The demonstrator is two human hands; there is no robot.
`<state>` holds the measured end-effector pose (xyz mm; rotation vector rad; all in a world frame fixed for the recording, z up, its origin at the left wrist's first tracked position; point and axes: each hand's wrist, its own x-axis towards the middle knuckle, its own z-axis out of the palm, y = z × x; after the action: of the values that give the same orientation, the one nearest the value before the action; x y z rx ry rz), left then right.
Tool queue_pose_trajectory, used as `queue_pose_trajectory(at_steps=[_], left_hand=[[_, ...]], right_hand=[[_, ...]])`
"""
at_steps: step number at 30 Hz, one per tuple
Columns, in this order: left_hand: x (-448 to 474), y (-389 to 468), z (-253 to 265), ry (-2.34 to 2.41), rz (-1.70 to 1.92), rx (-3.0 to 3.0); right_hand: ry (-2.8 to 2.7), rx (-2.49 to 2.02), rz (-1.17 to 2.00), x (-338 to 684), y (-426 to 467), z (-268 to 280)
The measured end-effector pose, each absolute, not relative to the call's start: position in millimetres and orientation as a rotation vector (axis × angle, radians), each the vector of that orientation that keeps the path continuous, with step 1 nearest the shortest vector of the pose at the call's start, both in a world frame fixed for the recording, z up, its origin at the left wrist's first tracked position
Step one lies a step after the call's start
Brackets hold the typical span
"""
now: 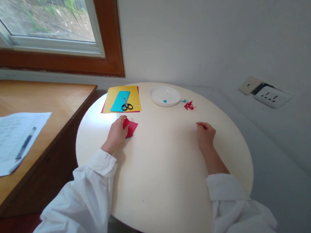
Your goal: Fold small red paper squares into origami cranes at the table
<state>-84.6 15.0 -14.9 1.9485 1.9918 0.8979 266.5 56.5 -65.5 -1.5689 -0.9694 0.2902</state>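
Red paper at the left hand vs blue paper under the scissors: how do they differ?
Cover: the left hand touches and partly hides the red paper; the scissors lie on the blue paper.
Pose: part of the red paper bends up at the fingers; the blue paper lies flat.
Place: the blue paper rests on yellow paper; the red paper is nearer the person.
Shared: both are left of the white plate.
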Motion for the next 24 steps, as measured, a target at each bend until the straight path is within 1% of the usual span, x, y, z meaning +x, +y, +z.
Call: queue_pose_trajectory(at_steps=[3,9,13,24], left_hand=[[-87,16,-17,1.967,0.945,1.935],[-88,15,-18,1.928,0.8,2.044],[-86,15,-19,1.901,0.777,2.065],[-81,10,-8,1.969,0.911,1.884]], right_hand=[[-0.973,-1.569,0.288,266,56,-65],[-0.975,-1.573,0.29,266,57,-64],[-0.981,-1.575,0.286,265,57,-64],[-1.013,-1.567,0.28,264,55,-64]])
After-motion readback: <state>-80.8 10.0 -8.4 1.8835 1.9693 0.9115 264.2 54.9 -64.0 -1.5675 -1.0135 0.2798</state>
